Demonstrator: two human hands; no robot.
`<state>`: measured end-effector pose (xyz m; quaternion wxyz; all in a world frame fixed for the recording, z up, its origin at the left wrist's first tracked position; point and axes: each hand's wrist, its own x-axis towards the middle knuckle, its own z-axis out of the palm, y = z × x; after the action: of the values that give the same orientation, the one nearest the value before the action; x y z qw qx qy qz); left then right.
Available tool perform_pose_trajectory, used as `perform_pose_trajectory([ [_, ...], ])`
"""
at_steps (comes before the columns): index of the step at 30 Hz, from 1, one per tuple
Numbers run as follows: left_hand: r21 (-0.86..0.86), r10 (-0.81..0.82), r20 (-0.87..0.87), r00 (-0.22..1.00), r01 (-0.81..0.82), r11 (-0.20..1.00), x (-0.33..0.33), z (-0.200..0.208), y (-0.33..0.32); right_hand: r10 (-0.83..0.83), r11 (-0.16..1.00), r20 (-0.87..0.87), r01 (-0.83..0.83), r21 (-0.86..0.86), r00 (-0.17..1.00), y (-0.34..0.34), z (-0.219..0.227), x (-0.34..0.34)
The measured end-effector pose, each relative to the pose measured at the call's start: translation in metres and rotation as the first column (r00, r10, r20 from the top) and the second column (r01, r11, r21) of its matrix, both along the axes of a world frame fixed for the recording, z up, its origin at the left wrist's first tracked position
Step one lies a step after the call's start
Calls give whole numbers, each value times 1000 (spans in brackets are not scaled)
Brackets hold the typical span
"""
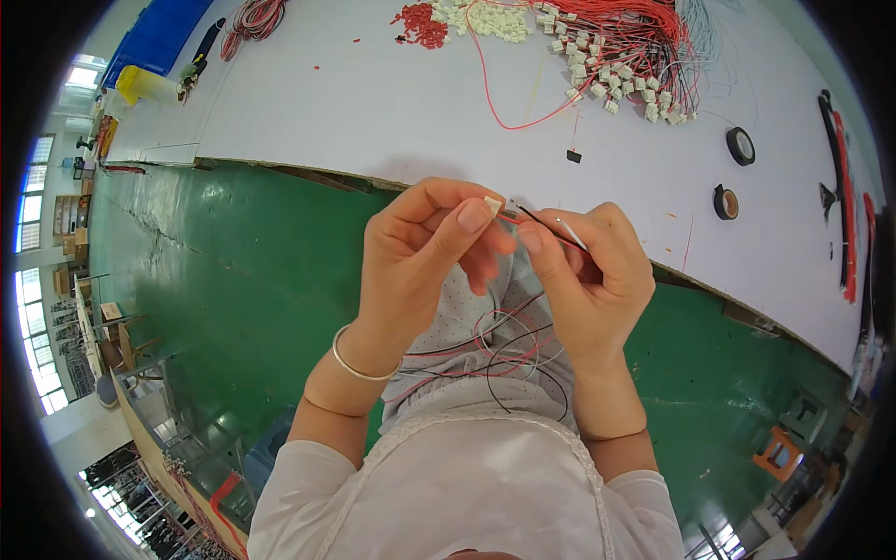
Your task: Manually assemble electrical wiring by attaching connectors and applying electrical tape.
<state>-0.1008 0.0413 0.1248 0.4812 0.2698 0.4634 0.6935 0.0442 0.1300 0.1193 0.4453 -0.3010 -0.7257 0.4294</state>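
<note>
Between the thumb and forefinger of my left hand [425, 243] is a small white connector housing [492, 207]. My right hand [593, 271] pinches several thin wires just to its right. Among them are a red wire [509, 219], whose end meets the connector, a black wire [530, 215] with a bare tip pointing left, and a white wire [570, 233] sticking up apart. How deep the red wire sits in the housing is hidden by my fingers. Loose lengths of red, black and white wire [509, 341] lie looped across my lap.
On the white table lie a heap of wires with white connectors [616, 70], loose white housings [490, 19], small red pieces [422, 26] and two black tape rolls [740, 147]. Pliers [198, 61] rest at far left. The table edge [308, 173] runs just beyond my hands.
</note>
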Motion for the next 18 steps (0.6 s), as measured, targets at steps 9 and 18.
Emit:
perform_pose_trajectory([
  [9, 130, 128, 245, 961, -164, 978, 31, -8, 6, -46, 997, -92, 52, 65, 995, -11, -14, -11],
  [18, 50, 171, 457, 873, -217, 975, 53, 2, 11, -141, 948, -178, 185, 258, 974, -12, -27, -23],
])
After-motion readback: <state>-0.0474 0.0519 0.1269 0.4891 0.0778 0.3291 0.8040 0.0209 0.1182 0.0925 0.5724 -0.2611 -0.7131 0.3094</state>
